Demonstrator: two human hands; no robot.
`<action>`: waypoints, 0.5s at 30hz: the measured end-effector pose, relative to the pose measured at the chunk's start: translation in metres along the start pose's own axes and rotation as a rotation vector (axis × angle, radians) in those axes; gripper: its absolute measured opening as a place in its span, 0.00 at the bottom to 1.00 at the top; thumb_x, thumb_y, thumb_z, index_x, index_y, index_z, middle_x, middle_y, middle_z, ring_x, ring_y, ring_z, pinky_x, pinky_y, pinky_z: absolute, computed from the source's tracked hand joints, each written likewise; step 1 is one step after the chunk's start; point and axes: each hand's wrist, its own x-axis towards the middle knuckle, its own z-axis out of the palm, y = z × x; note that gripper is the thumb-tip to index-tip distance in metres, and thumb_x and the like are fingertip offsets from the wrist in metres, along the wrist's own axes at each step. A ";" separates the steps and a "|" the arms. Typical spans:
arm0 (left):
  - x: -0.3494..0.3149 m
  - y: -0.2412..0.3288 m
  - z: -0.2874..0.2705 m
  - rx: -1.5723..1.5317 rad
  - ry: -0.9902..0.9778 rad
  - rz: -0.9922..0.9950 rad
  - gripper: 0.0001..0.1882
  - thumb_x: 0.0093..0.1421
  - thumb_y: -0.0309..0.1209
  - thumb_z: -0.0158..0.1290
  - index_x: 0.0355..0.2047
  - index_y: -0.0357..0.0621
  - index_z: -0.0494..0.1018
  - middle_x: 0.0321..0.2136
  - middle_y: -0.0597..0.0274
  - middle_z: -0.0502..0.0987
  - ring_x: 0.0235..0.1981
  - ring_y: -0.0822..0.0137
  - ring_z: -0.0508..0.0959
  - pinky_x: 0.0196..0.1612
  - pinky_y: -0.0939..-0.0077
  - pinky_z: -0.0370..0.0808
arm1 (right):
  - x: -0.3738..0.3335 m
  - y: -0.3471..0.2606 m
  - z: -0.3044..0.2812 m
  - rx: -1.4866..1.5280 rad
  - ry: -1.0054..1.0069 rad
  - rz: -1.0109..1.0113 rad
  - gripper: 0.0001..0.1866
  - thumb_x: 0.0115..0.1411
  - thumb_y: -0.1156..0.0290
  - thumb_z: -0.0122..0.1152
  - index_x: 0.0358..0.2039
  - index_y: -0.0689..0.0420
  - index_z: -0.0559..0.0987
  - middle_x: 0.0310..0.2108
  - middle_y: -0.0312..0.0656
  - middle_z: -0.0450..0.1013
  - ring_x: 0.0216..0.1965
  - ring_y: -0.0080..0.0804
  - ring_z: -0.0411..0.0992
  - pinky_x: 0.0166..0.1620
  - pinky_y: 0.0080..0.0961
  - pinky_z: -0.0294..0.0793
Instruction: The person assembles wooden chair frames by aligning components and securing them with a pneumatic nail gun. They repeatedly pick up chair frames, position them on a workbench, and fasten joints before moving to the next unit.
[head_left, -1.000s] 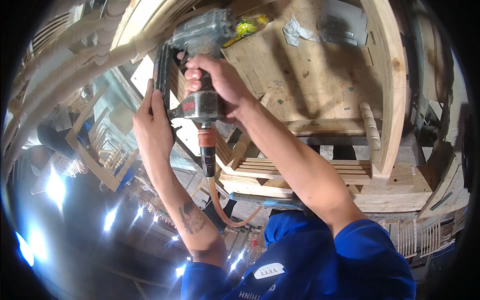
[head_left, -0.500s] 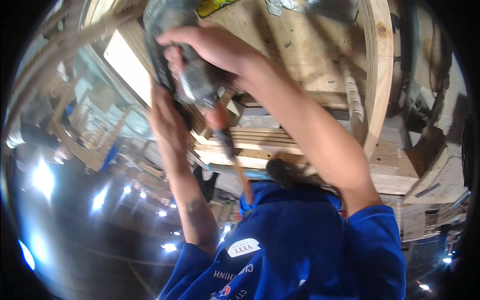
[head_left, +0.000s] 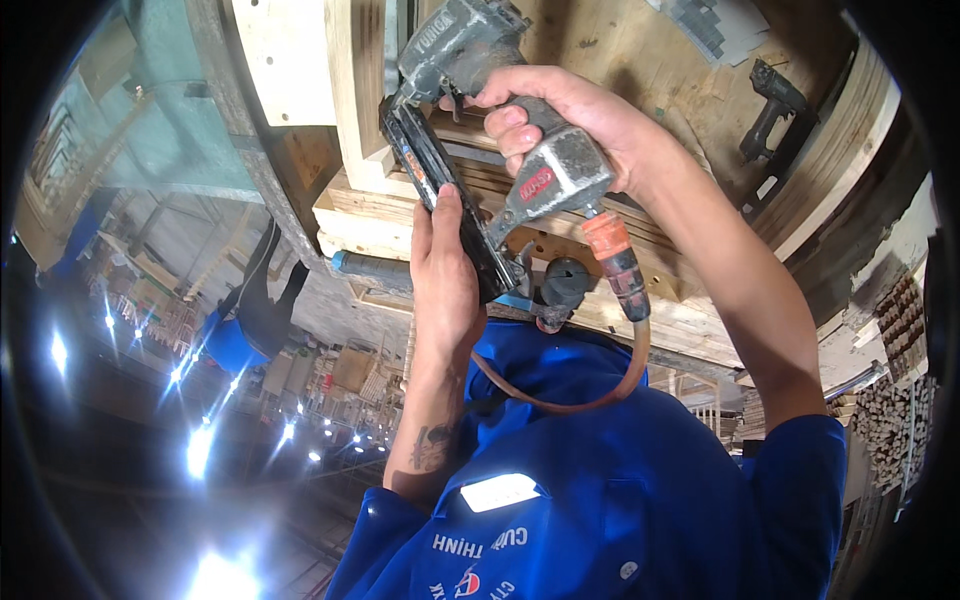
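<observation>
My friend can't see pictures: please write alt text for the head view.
A person's right hand grips a grey nail gun while the left hand touches its long black magazine. A hose curves from the tool across a blue shirt; pale wooden pieces lie beyond.

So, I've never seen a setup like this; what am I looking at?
There's no robot: these are a person's bare hands, seen from a head-worn fisheye camera looking down, which bends straight edges. The right hand grips what looks like a nail gun, with a hose curving from its handle end. The left hand rests against the gun's long black magazine. On the wooden surface, at the picture's upper right, lie a dark gun-shaped tool and some gray strips.
</observation>
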 end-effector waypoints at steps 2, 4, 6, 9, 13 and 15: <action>0.000 0.000 -0.005 -0.035 -0.022 -0.035 0.18 0.76 0.41 0.45 0.55 0.41 0.69 0.38 0.63 0.75 0.32 0.70 0.78 0.35 0.71 0.79 | 0.001 0.004 0.009 -0.006 0.097 0.024 0.06 0.65 0.71 0.59 0.34 0.55 0.70 0.20 0.26 0.65 0.19 0.12 0.64 0.23 0.14 0.67; -0.001 0.004 -0.010 -0.033 -0.079 -0.074 0.21 0.76 0.40 0.46 0.60 0.38 0.67 0.44 0.64 0.72 0.42 0.74 0.72 0.46 0.77 0.72 | 0.001 0.006 0.010 0.002 0.122 0.021 0.06 0.65 0.71 0.59 0.38 0.56 0.71 0.20 0.25 0.63 0.18 0.11 0.63 0.22 0.13 0.65; -0.003 0.004 -0.012 0.002 -0.068 -0.077 0.21 0.77 0.41 0.45 0.60 0.38 0.67 0.43 0.64 0.72 0.42 0.75 0.72 0.47 0.78 0.72 | -0.002 0.007 0.007 -0.006 0.080 0.022 0.06 0.65 0.71 0.59 0.38 0.57 0.72 0.20 0.24 0.64 0.18 0.11 0.63 0.23 0.13 0.65; 0.000 0.011 -0.017 0.114 -0.065 -0.104 0.22 0.77 0.42 0.45 0.60 0.38 0.67 0.42 0.65 0.73 0.43 0.75 0.72 0.48 0.78 0.71 | 0.003 0.007 -0.001 -0.001 0.108 -0.015 0.08 0.65 0.71 0.59 0.41 0.60 0.73 0.20 0.24 0.64 0.18 0.12 0.63 0.23 0.13 0.66; -0.025 0.015 -0.018 0.239 -0.013 -0.085 0.24 0.77 0.43 0.44 0.61 0.36 0.66 0.42 0.62 0.74 0.43 0.73 0.75 0.45 0.77 0.77 | -0.010 0.027 -0.001 0.071 -0.027 -0.033 0.10 0.64 0.71 0.59 0.27 0.52 0.69 0.20 0.29 0.68 0.20 0.15 0.66 0.27 0.18 0.73; -0.034 0.016 -0.018 0.177 0.024 -0.114 0.24 0.77 0.44 0.44 0.61 0.35 0.66 0.43 0.61 0.74 0.43 0.73 0.76 0.44 0.76 0.77 | -0.016 0.037 0.011 -0.010 0.002 -0.102 0.07 0.65 0.70 0.60 0.32 0.55 0.70 0.20 0.27 0.66 0.20 0.13 0.66 0.26 0.16 0.71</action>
